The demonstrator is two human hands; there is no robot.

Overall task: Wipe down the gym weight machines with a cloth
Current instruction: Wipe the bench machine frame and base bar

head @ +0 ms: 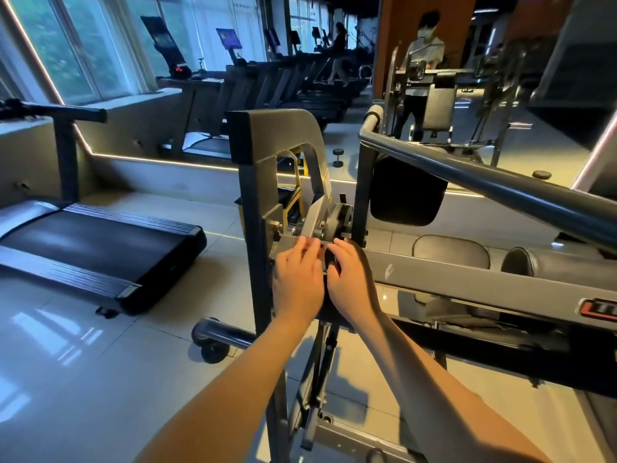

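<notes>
Left hand [298,282] and right hand [352,285] side by side on the weight machine [434,273] — treadmill [100,243] nearby

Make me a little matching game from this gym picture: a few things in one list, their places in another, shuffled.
Things:
1. treadmill
2. black pad
3. small wheel
4. left hand

Places:
A. resting on the grey bar
B. flat on the floor, far left
C. under the end of the machine's foot tube
D. up on the machine, just right of its upright post

Pairs: 1-B, 2-D, 3-C, 4-A
</notes>
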